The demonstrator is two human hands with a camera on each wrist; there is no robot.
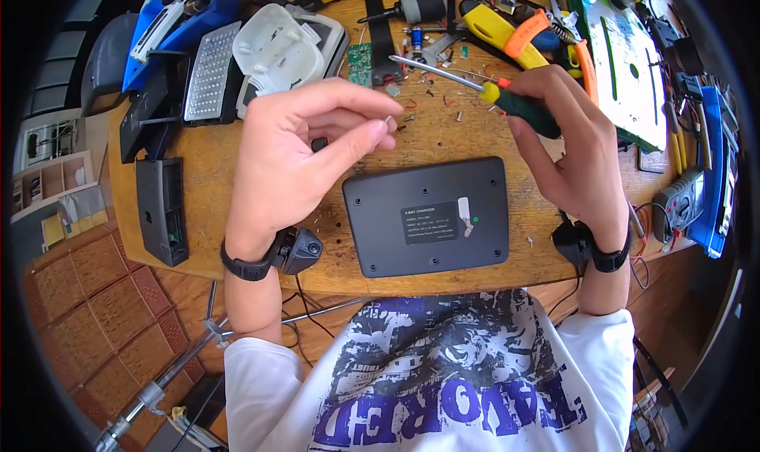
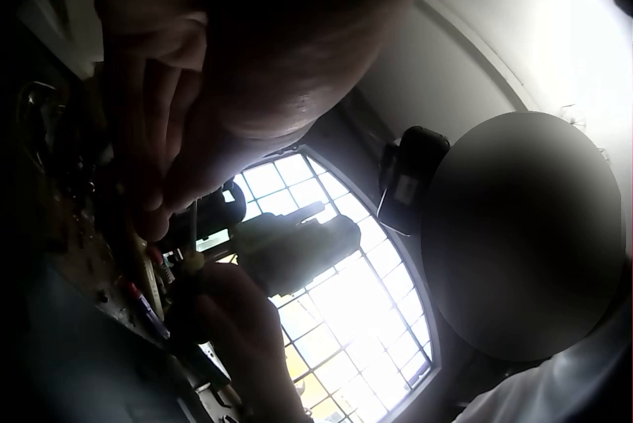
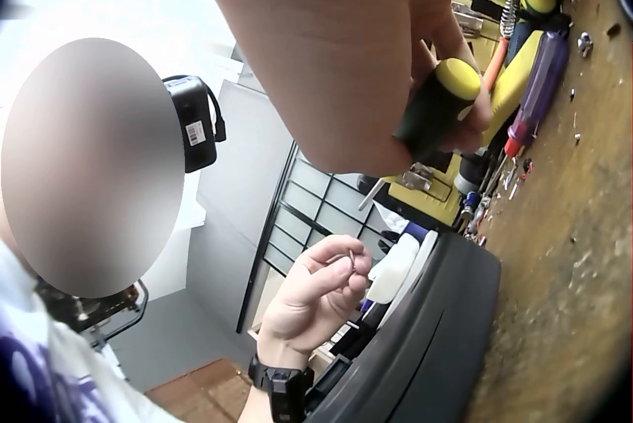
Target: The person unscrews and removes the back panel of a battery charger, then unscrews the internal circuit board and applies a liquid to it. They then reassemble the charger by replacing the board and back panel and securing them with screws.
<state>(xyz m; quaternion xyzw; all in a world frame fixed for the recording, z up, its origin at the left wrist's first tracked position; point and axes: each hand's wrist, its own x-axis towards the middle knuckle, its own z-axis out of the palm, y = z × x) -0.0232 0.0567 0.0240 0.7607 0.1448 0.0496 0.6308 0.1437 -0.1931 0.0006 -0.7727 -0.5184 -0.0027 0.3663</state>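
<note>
My left hand (image 1: 289,147) pinches a tiny metal screw (image 1: 388,119) between thumb and index finger, above the upper left of the charger. A dark grey bay charger (image 1: 380,222) lies label side up on the wooden table, with screw holes around its edge. My right hand (image 1: 582,147) grips a screwdriver by its dark green and yellow handle (image 1: 526,112). The shaft (image 1: 435,70) points up and left, its tip apart from the screw. In the right wrist view, the handle's yellow end (image 3: 459,79) shows by the palm. The left wrist view is dark.
Loose screws and scraps, a green circuit board (image 1: 360,62) and yellow-orange pliers (image 1: 514,36) lie at the back. A bit case (image 1: 212,72) and white open box (image 1: 277,52) stand back left, a black box (image 1: 161,210) at left. A multimeter (image 1: 679,199) sits at right.
</note>
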